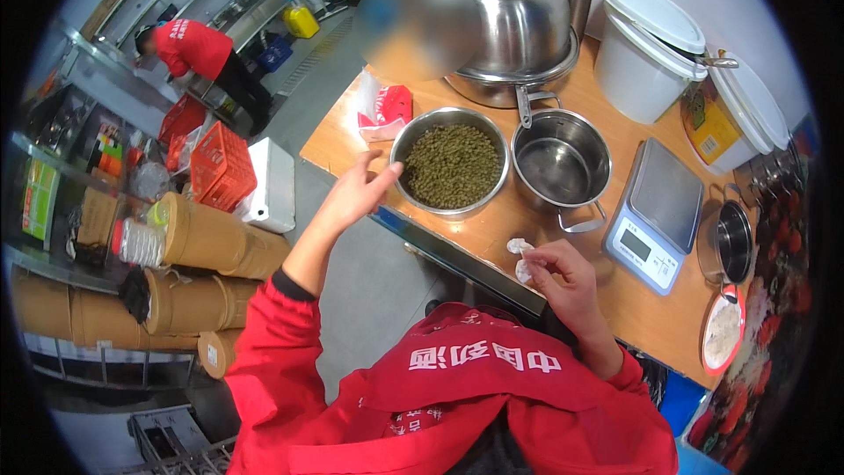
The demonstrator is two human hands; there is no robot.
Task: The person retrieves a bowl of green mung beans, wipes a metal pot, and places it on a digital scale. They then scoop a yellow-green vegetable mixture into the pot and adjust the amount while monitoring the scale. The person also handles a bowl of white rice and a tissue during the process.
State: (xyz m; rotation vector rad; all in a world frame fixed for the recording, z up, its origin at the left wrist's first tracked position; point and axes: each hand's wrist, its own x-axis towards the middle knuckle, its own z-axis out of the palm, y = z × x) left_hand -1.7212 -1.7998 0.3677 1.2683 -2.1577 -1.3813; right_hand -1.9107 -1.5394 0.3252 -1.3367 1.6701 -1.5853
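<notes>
My left hand (pixel 359 190) hovers at the left rim of a stainless steel bowl (pixel 403 194), thumb and fingers apart. Whether a fingertip touches the rim, I cannot tell. Small olive-green grains (pixel 455 165), perhaps dried peppercorns, fill much of the bowl. Between the fingertips of my right hand (pixel 568 280) is a crumpled white tissue (pixel 521 246), held by the table's front edge. An opened red-and-white tissue pack (pixel 389 112) lies behind the bowl to the left. Beside the bowl stands a steel pot (pixel 562 161) with handles; its metal bottom shows.
A digital scale (pixel 649 218), small steel pot (pixel 730 244) and dish of pale powder (pixel 723 336) sit rightward on the wooden table (pixel 488 237). Behind are a large upturned steel basin (pixel 521 20) and lidded white buckets (pixel 636 72). Cardboard drums (pixel 204 237) and a bending person (pixel 204 59) are left.
</notes>
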